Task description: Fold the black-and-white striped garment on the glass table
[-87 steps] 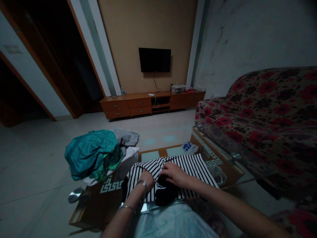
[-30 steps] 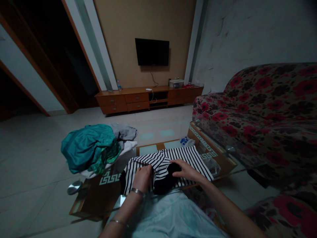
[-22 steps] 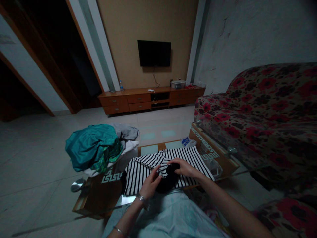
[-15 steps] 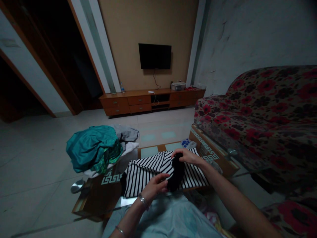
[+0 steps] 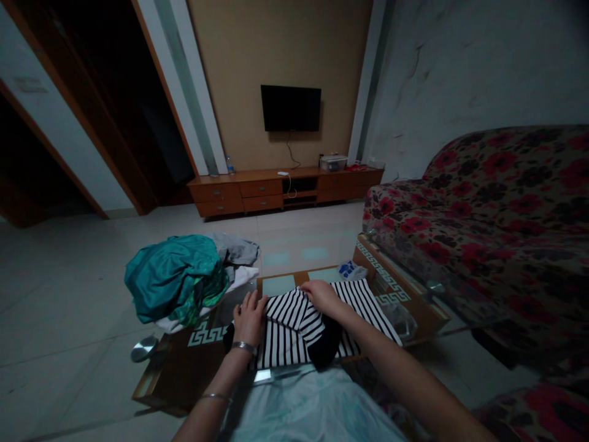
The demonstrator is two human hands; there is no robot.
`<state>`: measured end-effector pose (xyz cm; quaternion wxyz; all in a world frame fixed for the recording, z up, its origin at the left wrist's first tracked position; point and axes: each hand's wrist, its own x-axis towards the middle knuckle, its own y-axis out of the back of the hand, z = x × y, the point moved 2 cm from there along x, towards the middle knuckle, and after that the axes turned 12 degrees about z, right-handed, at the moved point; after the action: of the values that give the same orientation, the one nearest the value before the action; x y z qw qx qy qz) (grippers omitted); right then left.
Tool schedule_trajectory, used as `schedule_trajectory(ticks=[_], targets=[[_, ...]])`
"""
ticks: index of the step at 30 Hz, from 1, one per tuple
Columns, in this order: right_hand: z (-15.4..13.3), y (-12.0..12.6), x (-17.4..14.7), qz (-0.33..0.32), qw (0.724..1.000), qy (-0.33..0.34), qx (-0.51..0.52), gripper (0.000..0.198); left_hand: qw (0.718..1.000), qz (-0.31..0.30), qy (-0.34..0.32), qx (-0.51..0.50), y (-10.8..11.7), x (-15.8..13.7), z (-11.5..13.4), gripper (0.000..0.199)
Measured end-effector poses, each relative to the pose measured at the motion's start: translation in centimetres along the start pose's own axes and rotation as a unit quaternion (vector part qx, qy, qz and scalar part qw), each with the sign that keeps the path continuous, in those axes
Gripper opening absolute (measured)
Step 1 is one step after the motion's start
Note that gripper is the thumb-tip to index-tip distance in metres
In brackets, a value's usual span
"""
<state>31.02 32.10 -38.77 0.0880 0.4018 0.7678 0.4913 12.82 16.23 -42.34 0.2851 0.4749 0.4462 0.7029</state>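
Observation:
A black-and-white striped shirt [image 5: 285, 347] with black trim lies partly folded on the glass-topped coffee table [image 5: 177, 377]. One striped sleeve is bent over the body, its black cuff [image 5: 324, 348] hanging towards me near the front edge. My left hand [image 5: 249, 320], a bracelet at its wrist, rests flat on the shirt's left end with the fingers apart. At the far edge of the shirt, my right hand [image 5: 321, 299] pinches the cloth at the top of the folded sleeve. Part of the black trim is hidden behind my right wrist.
A heap of clothes, with a teal garment [image 5: 177, 276] on top, sits at the table's left end. Beyond the shirt is a blue-and-white plastic bag [image 5: 352, 270]. A flowered sofa [image 5: 483, 202] stands to the right. Light cloth [image 5: 313, 408] covers my lap.
My left hand has moved left and flattened on the shirt's end. My right hand has shifted left, from the black cuff to the sleeve's upper fold. The cuff now lies nearer to me.

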Motion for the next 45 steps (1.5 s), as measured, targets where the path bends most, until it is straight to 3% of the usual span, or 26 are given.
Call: schedule_trajectory(ticks=[3,5,9,13,17,20,24,33,39,42,45], targets=[[0.0,-2.7,1.8,0.022,0.994,-0.11,-0.006,0.025,1.0,0.001,0.003,-0.019,-1.4,0.3,-1.6,0.044],[0.6,-4.1,2.8,0.027,0.989,-0.144,0.014,0.027,0.999,0.017,0.001,-0.045,-1.9,0.2,-2.2,0.038],[2.1,-6.0,3.6,0.029,0.987,-0.14,0.071,0.042,0.997,0.042,0.029,-0.055,-2.0,0.5,-3.1,0.024],[2.9,-6.7,3.0,0.039,0.985,-0.121,0.115,0.055,0.997,0.023,0.07,0.0,-1.8,1.2,-4.8,0.024],[3.3,-6.3,2.6,0.024,0.986,-0.104,0.125,0.056,0.996,0.034,0.078,0.015,-1.2,1.1,-5.4,0.025],[3.2,-5.5,2.8,0.023,0.989,-0.103,0.099,0.041,0.998,0.067,-0.01,-0.015,-0.3,0.7,-3.7,0.034],[2.1,-4.5,3.8,0.038,0.992,-0.118,0.022,0.027,0.991,0.027,-0.121,-0.044,0.5,0.5,-1.1,0.031],[-0.4,-5.6,6.8,-0.041,0.981,-0.151,-0.119,0.022,0.993,0.001,-0.115,-0.03,0.2,0.6,-1.0,0.022],[0.0,-5.1,6.5,-0.031,0.972,-0.175,-0.151,0.026,0.996,-0.011,-0.084,-0.014,0.1,0.2,-1.2,0.023],[-0.7,-3.7,5.6,-0.007,0.977,-0.15,-0.15,0.031,0.997,-0.001,-0.077,-0.017,0.5,0.0,-0.7,0.027],[-1.8,-2.9,3.2,0.004,0.99,-0.069,-0.125,0.028,0.986,-0.002,-0.146,-0.076,0.6,-0.5,0.3,0.039]])
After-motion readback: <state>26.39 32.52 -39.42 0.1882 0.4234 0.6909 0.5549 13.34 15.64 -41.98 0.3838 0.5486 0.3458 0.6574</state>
